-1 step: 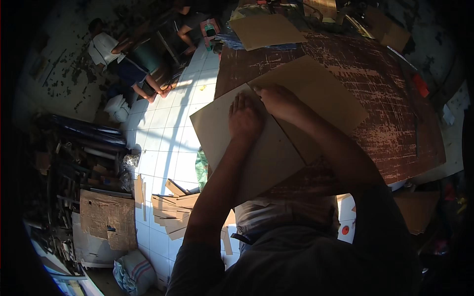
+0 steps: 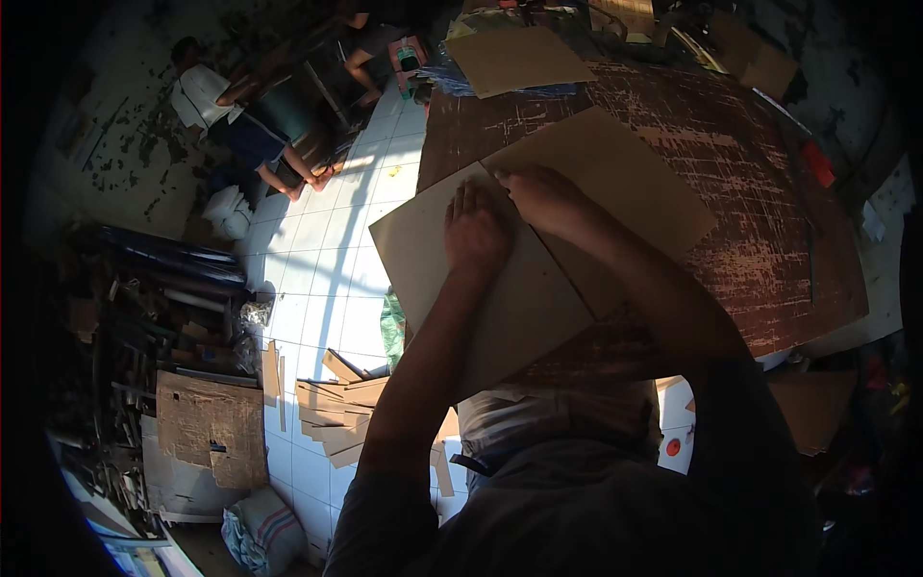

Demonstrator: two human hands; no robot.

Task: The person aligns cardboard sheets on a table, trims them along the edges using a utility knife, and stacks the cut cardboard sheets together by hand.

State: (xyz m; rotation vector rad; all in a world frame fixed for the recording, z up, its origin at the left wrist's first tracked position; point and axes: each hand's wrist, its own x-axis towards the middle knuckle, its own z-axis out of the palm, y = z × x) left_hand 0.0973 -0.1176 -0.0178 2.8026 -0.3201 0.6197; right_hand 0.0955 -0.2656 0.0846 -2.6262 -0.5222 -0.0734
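A pale flat board (image 2: pixel 519 308) lies tilted at the near left of the worktable, partly over a brown cardboard sheet (image 2: pixel 635 173). My left hand (image 2: pixel 478 231) rests flat on the board with its fingers stretched toward the far corner. Beside it, my right hand (image 2: pixel 543 199) is closed at the far end of the board's right edge, where the cardboard sheet shows. Whatever its curled fingers hold is too small and dark to make out. A dark line runs along the edge between board and sheet.
The scratched red-brown worktable (image 2: pixel 740 260) carries another cardboard sheet (image 2: pixel 519 60) at its far side. Cardboard offcuts (image 2: pixel 336 409) lie on the white tiled floor (image 2: pixel 312 279). Stacked scrap and a worn cardboard panel (image 2: pixel 207 423) stand left. A person (image 2: pixel 216 106) works at the far left.
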